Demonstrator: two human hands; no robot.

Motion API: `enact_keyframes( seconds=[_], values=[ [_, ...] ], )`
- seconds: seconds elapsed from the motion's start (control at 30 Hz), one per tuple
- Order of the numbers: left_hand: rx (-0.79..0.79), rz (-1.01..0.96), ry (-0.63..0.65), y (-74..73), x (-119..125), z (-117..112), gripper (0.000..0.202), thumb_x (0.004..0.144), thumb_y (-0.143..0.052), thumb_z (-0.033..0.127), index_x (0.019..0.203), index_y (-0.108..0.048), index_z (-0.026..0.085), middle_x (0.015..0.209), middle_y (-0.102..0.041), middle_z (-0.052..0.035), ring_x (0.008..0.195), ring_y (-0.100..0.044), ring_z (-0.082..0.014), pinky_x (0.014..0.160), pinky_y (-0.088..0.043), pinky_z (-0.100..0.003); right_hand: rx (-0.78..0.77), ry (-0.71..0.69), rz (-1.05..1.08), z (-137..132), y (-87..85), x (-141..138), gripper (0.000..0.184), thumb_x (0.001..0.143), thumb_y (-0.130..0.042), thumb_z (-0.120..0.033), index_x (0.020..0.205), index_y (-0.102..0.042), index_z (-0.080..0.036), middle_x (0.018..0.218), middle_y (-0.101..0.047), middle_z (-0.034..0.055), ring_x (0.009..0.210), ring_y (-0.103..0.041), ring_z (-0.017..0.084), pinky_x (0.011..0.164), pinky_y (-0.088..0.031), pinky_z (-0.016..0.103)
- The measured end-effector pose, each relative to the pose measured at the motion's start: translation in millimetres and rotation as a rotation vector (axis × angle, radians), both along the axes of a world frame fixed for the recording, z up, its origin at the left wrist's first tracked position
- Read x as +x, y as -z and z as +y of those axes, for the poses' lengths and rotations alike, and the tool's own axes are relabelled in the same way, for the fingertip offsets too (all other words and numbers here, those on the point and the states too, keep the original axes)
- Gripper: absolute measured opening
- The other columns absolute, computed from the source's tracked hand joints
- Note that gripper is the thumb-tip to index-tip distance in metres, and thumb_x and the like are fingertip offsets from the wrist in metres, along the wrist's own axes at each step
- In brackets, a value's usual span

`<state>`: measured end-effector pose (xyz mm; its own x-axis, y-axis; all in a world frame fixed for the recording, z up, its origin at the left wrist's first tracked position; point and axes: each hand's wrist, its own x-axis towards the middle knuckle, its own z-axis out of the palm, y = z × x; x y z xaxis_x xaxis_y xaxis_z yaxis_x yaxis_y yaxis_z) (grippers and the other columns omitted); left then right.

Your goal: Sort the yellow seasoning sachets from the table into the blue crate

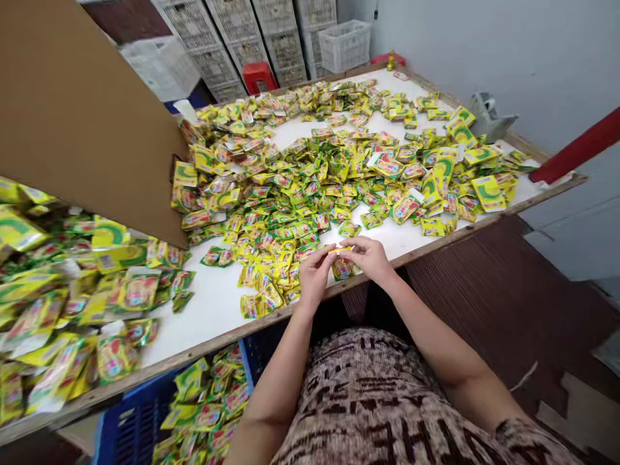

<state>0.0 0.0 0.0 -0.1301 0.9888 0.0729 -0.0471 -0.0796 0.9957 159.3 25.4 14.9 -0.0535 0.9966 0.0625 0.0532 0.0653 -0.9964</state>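
Observation:
Near the table's front edge, my left hand and my right hand meet over a small yellow packet. The fingertips of both hands pinch it from either side. Just below the fingers lies a green and yellow sachet, partly covered by them. A heap of small yellow and green sachets spreads to the left of and beyond my hands. To the right are larger yellow packets, some with white flaps standing out.
A brown cardboard panel stands upright on the white table at left, with more packets beyond it. Below the edge sits a blue crate of sachets. A red pole rises at right. White crates stand at the back.

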Motion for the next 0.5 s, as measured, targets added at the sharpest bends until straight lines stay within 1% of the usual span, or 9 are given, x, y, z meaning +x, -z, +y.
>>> enact_keyframes(
  seconds=[0.07, 0.13, 0.23, 0.3, 0.37, 0.43, 0.5],
  values=[
    [0.028, 0.046, -0.016, -1.0, 2, 2, 0.033, 0.083, -0.074, 0.039, 0.11, -0.076, 0.021, 0.103, -0.076, -0.0057, 0.093, -0.069, -0.0157, 0.088, -0.055, -0.028, -0.012, 0.006, 0.001, 1, 0.7, 0, 0.033, 0.068, -0.079, -0.046, 0.084, -0.078, -0.017, 0.077, -0.071, 0.0052, 0.056, -0.059, 0.014, 0.05, -0.049, 0.025],
    [0.069, 0.102, -0.01, -3.1, 3, 4, 0.03, 0.084, -0.073, 0.039, 0.107, -0.077, 0.021, 0.1, -0.076, -0.0056, 0.09, -0.069, -0.0157, 0.085, -0.055, -0.028, -0.029, -0.007, 0.008, 3, 0.0, 0, 0.033, 0.069, -0.079, -0.048, 0.08, -0.077, -0.017, 0.068, -0.069, 0.0034, 0.051, -0.056, 0.013, 0.045, -0.046, 0.024],
    [0.155, 0.205, 0.047, -8.1, 0, 8, 0.02, 0.086, -0.072, 0.037, 0.095, -0.08, 0.021, 0.094, -0.077, -0.0059, 0.088, -0.07, -0.0168, 0.084, -0.055, -0.029, -0.071, -0.061, 0.028, 7, -5.1, 1, 0.038, 0.068, -0.08, -0.054, 0.077, -0.076, -0.017, 0.06, -0.065, 0.0017, 0.043, -0.052, 0.013, 0.041, -0.042, 0.025],
    [0.215, 0.245, 0.077, -10.4, -3, 9, 0.018, 0.086, -0.072, 0.035, 0.096, -0.08, 0.022, 0.093, -0.078, -0.0058, 0.087, -0.071, -0.017, 0.082, -0.056, -0.03, -0.03, -0.092, 0.018, 8, -9.3, 4, 0.038, 0.067, -0.082, -0.055, 0.074, -0.076, -0.018, 0.064, -0.067, 0.0029, 0.048, -0.055, 0.014, 0.045, -0.045, 0.026],
    [0.294, 0.301, 0.091, -10.3, -7, 9, 0.017, 0.088, -0.071, 0.032, 0.1, -0.079, 0.023, 0.095, -0.078, -0.0058, 0.088, -0.072, -0.0172, 0.084, -0.058, -0.032, 0.065, -0.12, -0.01, 7, -11.9, 10, 0.036, 0.07, -0.081, -0.055, 0.073, -0.077, -0.019, 0.07, -0.069, 0.0044, 0.06, -0.061, 0.016, 0.054, -0.049, 0.027],
    [0.389, 0.379, 0.097, -7.9, -10, 6, 0.018, 0.089, -0.07, 0.029, 0.105, -0.078, 0.025, 0.1, -0.079, -0.0057, 0.092, -0.073, -0.0174, 0.087, -0.059, -0.033, 0.132, -0.175, -0.025, 6, -11.4, 19, 0.033, 0.075, -0.079, -0.053, 0.077, -0.078, -0.02, 0.076, -0.071, 0.0057, 0.072, -0.064, 0.018, 0.063, -0.051, 0.029],
    [0.484, 0.466, 0.093, -4.7, -12, 2, 0.021, 0.089, -0.07, 0.026, 0.109, -0.077, 0.025, 0.105, -0.078, -0.006, 0.096, -0.074, -0.0176, 0.091, -0.059, -0.035, 0.118, -0.269, -0.023, 10, -7.7, 28, 0.031, 0.079, -0.076, -0.051, 0.082, -0.079, -0.02, 0.082, -0.072, 0.0063, 0.078, -0.065, 0.019, 0.068, -0.052, 0.03]
  ],
)
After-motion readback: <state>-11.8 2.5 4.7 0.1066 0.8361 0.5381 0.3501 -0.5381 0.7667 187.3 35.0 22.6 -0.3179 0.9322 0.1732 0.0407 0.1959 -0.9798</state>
